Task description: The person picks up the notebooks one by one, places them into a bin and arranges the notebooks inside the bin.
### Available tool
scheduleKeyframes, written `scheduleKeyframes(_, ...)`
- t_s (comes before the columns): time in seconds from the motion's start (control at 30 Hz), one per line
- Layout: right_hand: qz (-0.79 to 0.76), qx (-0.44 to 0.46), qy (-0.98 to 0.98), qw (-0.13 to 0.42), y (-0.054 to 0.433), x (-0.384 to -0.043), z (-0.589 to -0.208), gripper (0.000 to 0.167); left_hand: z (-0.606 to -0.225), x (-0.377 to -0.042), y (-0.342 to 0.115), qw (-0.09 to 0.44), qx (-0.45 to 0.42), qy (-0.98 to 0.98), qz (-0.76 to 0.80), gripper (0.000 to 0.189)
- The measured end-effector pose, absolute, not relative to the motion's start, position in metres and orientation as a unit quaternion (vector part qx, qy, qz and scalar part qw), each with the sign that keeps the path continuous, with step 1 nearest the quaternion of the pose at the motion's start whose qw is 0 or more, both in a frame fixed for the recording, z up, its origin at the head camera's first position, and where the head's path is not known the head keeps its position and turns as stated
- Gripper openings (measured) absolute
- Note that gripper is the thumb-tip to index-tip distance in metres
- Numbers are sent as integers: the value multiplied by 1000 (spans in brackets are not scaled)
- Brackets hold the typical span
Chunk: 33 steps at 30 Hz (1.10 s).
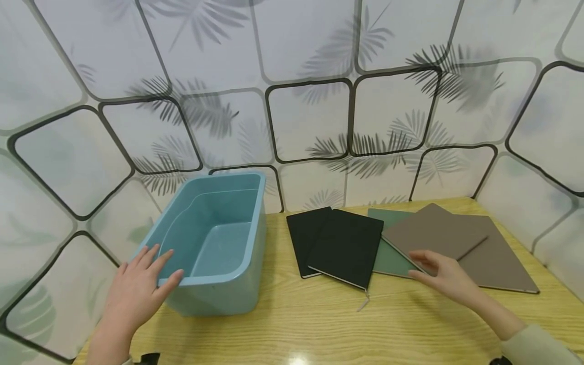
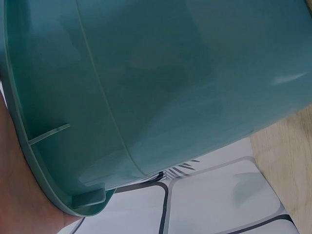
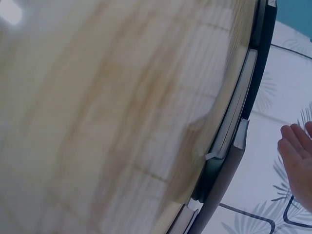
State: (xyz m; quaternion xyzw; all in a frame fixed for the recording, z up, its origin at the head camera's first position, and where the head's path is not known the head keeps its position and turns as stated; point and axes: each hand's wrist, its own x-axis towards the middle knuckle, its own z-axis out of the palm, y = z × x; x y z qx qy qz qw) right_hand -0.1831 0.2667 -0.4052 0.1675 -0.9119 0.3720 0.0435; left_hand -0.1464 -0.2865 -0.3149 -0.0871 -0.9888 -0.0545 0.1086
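My left hand point(image 1: 137, 290) rests on the near left corner of a light blue plastic tub point(image 1: 248, 253), its fingers spread over the rim. In the left wrist view, the tub's outer wall point(image 2: 170, 87) fills most of the frame, with part of the hand point(image 2: 24, 190) against the rim. My right hand point(image 1: 444, 276) hovers above the near edge of a brown notebook point(image 1: 424, 230), fingers loosely bent with nothing between them. The right wrist view has this hand point(image 3: 298, 158) apart from the notebooks. Beneath that brown notebook lie a green notebook point(image 1: 392, 258) and another brown notebook point(image 1: 502, 258).
Two overlapping black notebooks point(image 1: 349, 243) lie between the tub and the brown ones, a ribbon marker point(image 1: 363, 304) trailing from the upper one. All stand on a wood-grain table point(image 1: 319, 324). A patterned wall covering point(image 1: 310, 121) rises behind and on both sides.
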Motion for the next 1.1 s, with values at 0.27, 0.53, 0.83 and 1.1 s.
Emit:
scheduleKeyframes(0.27,378,195,-905,29,276,-187,-409,49,-316,-146,-286,110,-86,-988,-61,64)
scheduleKeyframes(0.53,386,187,-903,21,284,-187,-409,50,-316,-146,-286,113,-85,-988,-59,64)
scheduleKeyframes(0.83,394,161,-905,18,300,-185,-408,48,-315,-145,-286,109,-86,-989,-60,64)
scheduleKeyframes(1.1,418,135,-898,1,307,-182,-406,49,-315,-146,-286,108,-87,-988,-61,64)
